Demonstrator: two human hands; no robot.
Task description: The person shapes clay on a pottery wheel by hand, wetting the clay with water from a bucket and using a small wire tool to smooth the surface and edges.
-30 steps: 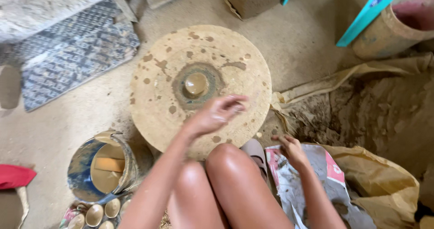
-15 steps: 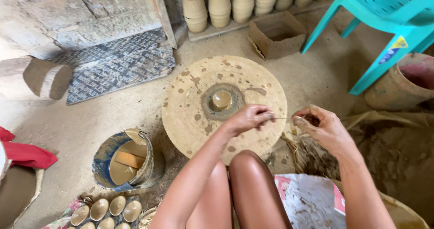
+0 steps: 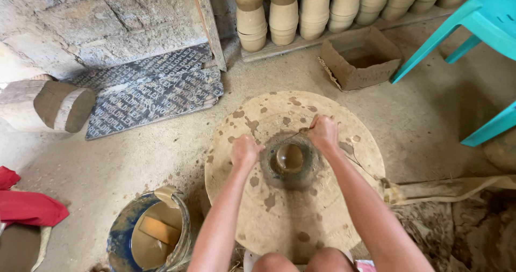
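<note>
A round, clay-spattered potter's wheel (image 3: 322, 207) lies flat on the ground in front of my knees. A small wet clay cup (image 3: 289, 158) sits on a dark clay mound at its centre. My left hand (image 3: 244, 150) is closed in a fist just left of the cup. My right hand (image 3: 323, 132) is closed above and right of it. A thin cutting string (image 3: 293, 136) runs taut between the two fists, behind the cup.
A blue bucket (image 3: 126, 234) of muddy water stands at lower left. Stacked clay pots (image 3: 301, 9) line the back wall, with a cardboard box (image 3: 357, 73) beside them. A teal plastic chair (image 3: 478, 30) is at right, a wood log (image 3: 51, 105) and red cloth (image 3: 29, 205) at left.
Both hands moved from near my knees out over the wheel and now stretch the string beside the cup. The view tilted up, showing the stacked pots.
</note>
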